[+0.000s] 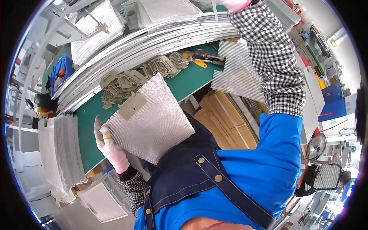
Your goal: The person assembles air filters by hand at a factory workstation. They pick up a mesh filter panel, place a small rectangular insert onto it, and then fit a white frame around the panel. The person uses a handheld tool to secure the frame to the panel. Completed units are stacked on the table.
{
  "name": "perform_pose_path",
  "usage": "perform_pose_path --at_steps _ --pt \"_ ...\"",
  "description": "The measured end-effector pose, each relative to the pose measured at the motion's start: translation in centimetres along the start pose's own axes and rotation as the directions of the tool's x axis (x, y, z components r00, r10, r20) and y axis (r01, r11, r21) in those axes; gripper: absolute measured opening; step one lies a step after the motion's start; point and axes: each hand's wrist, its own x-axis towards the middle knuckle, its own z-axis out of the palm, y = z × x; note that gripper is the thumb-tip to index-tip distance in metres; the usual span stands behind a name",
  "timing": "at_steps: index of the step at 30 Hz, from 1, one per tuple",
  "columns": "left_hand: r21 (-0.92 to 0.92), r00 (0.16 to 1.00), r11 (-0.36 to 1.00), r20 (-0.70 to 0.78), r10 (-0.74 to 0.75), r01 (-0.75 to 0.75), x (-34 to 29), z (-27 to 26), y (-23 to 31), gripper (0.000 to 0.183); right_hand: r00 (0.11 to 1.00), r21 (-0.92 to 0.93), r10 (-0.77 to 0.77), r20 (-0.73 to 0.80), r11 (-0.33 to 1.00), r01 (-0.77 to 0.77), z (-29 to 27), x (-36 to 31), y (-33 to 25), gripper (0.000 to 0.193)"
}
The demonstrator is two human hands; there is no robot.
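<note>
Just before your dark apron [188, 170], the silvery mesh sheet [157, 120] overhangs the green table [89, 119], a flat beige piece [133, 106] on its far-left edge. Your gloved left hand [111, 149] is at its left corner, fingers extended; whether they pinch it, you cannot tell. Beyond lie a beige heap [124, 82] and long pale strips [153, 38]. Your right hand [235, 4] is cut off at the top, its fingers' state unclear.

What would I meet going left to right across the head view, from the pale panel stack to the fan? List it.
Stack of pale panels → gloved left hand → silvery mesh sheet at that hand → brown cardboard → fan.
</note>
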Motion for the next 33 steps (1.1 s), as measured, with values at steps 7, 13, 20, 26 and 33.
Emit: perform_pose_path --at_steps 7,13,20,26,33 --pt "0.094 0.991 0.995 -0.13 0.038 -0.026 -1.0 -0.9 0.8 0.044 0.959 0.042 -0.231 0.166 0.973 0.228 5.2 3.6 -6.9 0.032" --pt "0.205 0.989 0.979 -0.143 0.042 -0.012 -1.3 -1.9 0.1 0.037 0.958 0.243 -0.271 0.09 0.939 0.243 13.6 2.0 -9.6 0.025" --pt "-0.013 0.982 1.0 -0.188 -0.014 0.012 -1.3 -1.1 -1.3 0.026 0.914 0.329 -0.256 0.315 0.933 0.148 18.4 2.8 -14.6 0.016" --pt "0.007 0.987 0.997 -0.142 0.078 -0.078 -0.8 -0.1 0.5 0.026 0.859 0.321 -0.161 0.486 0.947 -0.004 20.1 1.7 -14.3 0.02" --pt "-0.291 0.965 0.944 -0.249 0.08 -0.153 -2.6 -1.1 -0.5 0.018 0.702 0.395 -0.164 0.693 0.901 -0.179 18.0 1.8 -13.6 0.023"
